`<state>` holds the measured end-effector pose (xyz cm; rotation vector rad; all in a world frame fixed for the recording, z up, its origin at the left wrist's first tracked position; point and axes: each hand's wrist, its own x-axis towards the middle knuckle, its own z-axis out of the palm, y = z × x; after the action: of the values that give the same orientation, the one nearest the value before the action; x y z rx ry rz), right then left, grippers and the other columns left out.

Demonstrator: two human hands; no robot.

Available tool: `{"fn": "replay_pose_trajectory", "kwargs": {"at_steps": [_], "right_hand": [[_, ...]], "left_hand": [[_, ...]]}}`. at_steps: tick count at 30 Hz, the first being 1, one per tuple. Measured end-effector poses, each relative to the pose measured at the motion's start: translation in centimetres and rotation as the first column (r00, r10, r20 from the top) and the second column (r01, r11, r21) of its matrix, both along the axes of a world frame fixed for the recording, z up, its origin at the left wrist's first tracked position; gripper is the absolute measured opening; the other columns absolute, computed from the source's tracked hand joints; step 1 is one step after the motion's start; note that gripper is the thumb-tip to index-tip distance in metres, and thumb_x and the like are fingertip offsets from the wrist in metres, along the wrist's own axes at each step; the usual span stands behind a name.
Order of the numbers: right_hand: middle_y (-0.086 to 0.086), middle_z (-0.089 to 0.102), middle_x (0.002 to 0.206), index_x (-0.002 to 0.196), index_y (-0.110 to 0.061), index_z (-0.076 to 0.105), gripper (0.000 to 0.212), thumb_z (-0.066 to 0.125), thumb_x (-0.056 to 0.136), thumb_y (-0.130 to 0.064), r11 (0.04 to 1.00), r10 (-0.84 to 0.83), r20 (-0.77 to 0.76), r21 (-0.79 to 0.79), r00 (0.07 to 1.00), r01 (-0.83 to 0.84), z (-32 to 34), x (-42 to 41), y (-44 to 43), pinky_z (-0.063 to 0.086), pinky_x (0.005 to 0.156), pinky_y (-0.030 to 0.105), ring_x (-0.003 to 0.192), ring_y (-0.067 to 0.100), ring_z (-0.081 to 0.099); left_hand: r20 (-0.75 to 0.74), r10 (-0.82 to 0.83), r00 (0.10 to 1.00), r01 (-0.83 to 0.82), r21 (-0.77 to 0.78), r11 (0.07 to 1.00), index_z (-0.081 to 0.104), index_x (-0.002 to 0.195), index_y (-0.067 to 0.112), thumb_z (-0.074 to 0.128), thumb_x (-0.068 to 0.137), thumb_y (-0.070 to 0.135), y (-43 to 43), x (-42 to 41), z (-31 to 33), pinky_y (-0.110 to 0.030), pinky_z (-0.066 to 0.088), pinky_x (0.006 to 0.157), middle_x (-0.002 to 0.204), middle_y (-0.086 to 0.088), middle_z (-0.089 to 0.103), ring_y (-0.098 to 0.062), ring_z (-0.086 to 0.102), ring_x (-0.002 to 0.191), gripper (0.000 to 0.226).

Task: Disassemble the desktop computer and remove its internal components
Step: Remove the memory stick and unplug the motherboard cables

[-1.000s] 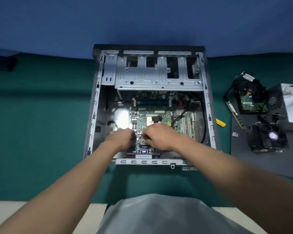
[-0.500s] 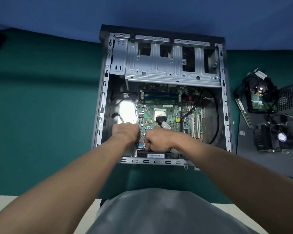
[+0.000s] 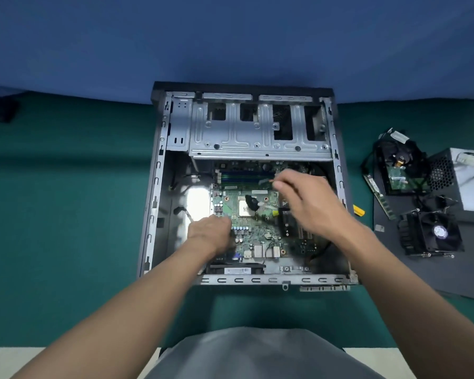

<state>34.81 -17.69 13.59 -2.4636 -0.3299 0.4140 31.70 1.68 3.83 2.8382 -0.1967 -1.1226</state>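
Observation:
The open desktop case lies flat on the green cloth. Its silver drive cage spans the far half. The green motherboard sits in the near half, with its bare CPU socket and memory slots showing. My left hand has its fingers curled down onto the board's left edge. My right hand hovers over the board's right side, its fingertips pinched on a small thin object with a grey and orange end, too blurred to name.
To the right, a dark mat holds a cooler with fan, a hard drive, a memory stick and a grey power supply. A small yellow piece lies beside the case. A blue wall stands behind.
My right hand left the board's near edge, rose and moved far-right, now pinching a small thin object. My left hand stayed at the board's left side. The camera view shifted.

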Motion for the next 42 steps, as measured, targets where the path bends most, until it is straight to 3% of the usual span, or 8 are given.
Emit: {"fn": "replay_pose_trajectory", "kwargs": {"at_steps": [5, 9, 14, 21, 26, 32, 38, 42], "right_hand": [[-0.009, 0.066, 0.076, 0.087, -0.028, 0.057, 0.017, 0.045, 0.099, -0.028, 0.889, -0.374, 0.077, 0.313, 0.924, 0.334, 2.0, -1.7, -6.1, 0.046, 0.057, 0.026, 0.057, 0.005, 0.057], [-0.01, 0.066, 0.075, 0.084, -0.038, 0.056, 0.015, 0.052, 0.096, -0.03, 0.711, -0.568, 0.025, 0.519, 0.823, 0.475, 2.5, -3.8, -11.2, 0.048, 0.057, 0.032, 0.057, 0.01, 0.057], [-0.007, 0.066, 0.074, 0.093, -0.02, 0.057, 0.004, 0.054, 0.096, -0.02, 0.694, -0.661, 0.02, 0.396, 0.75, 0.601, -1.2, -6.1, -16.5, 0.052, 0.064, 0.038, 0.056, 0.007, 0.058], [0.001, 0.068, 0.079, 0.094, -0.016, 0.059, 0.007, 0.053, 0.096, -0.014, 0.635, -0.713, -0.078, 0.35, 0.697, 0.688, -7.4, -8.1, -18.4, 0.055, 0.075, 0.045, 0.065, 0.012, 0.067], [0.007, 0.067, 0.092, 0.086, -0.015, 0.056, 0.018, 0.046, 0.1, -0.01, 0.172, -0.793, -0.415, 0.551, 0.446, 0.817, -9.7, -7.5, -16.9, 0.057, 0.081, 0.035, 0.076, 0.016, 0.07], [0.017, 0.057, 0.107, 0.114, 0.004, 0.05, 0.018, 0.041, 0.098, 0.006, -0.545, -0.386, -0.915, 0.329, 0.117, 0.772, -11.4, -7.7, -16.0, 0.054, 0.084, 0.033, 0.095, 0.031, 0.067], [0.011, 0.07, 0.073, 0.097, 0.006, 0.059, 0.025, 0.037, 0.085, 0.006, -0.401, -0.624, -0.766, 0.144, -0.155, 0.905, -9.4, -7.1, -14.1, 0.058, 0.062, 0.026, 0.057, 0.018, 0.07], [-0.008, 0.068, 0.078, 0.098, -0.022, 0.061, 0.023, 0.051, 0.084, -0.007, 0.05, -0.919, -0.347, 0.369, 0.188, 0.928, -5.4, -6.3, -12.2, 0.054, 0.076, 0.032, 0.075, 0.014, 0.068]], "left_hand": [[0.073, -0.056, 0.996, 0.056, -0.007, 0.998, 0.052, 0.117, 0.017, 0.055, 0.096, 0.039, -3.5, 0.1, 1.4, -0.038, 0.046, 0.089, 0.114, -0.005, 0.058, -0.024, 0.053, 0.107, 0.031], [0.127, -0.045, 0.991, 0.061, -0.132, 0.989, 0.053, 0.121, 0.018, 0.054, 0.096, 0.042, -7.4, 0.2, 2.0, -0.034, 0.044, 0.078, 0.11, -0.003, 0.059, -0.022, 0.054, 0.101, 0.035], [-0.252, -0.089, 0.964, 0.036, -0.208, 0.977, 0.049, 0.132, 0.017, 0.054, 0.096, 0.047, -10.9, -0.9, 1.6, -0.039, 0.047, 0.097, 0.127, -0.006, 0.06, -0.024, 0.058, 0.109, 0.047], [-0.245, -0.146, 0.959, 0.1, -0.19, 0.977, 0.048, 0.135, 0.021, 0.055, 0.096, 0.045, -10.8, -1.1, 2.3, -0.036, 0.048, 0.097, 0.124, -0.002, 0.063, -0.02, 0.061, 0.104, 0.046], [-0.217, -0.164, 0.962, 0.134, -0.148, 0.98, 0.053, 0.13, 0.021, 0.054, 0.094, 0.049, -11.0, -1.3, 2.3, -0.038, 0.05, 0.097, 0.117, 0.0, 0.066, -0.016, 0.061, 0.095, 0.045], [-0.217, -0.14, 0.966, 0.121, -0.097, 0.988, 0.058, 0.12, 0.021, 0.057, 0.091, 0.051, -10.7, -1.3, 2.0, -0.039, 0.053, 0.094, 0.111, -0.001, 0.068, -0.019, 0.064, 0.097, 0.042], [-0.082, -0.062, 0.995, 0.064, 0.031, 0.997, 0.056, 0.115, 0.018, 0.059, 0.093, 0.017, -10.2, -1.4, 1.2, -0.034, 0.052, 0.088, 0.109, -0.006, 0.057, -0.019, 0.057, 0.094, 0.022], [0.001, 0.162, 0.987, -0.162, -0.038, 0.986, 0.056, 0.105, 0.017, 0.055, 0.088, 0.002, -9.4, -1.0, 1.7, -0.034, 0.053, 0.082, 0.095, -0.002, 0.054, -0.019, 0.056, 0.089, 0.022]]}}
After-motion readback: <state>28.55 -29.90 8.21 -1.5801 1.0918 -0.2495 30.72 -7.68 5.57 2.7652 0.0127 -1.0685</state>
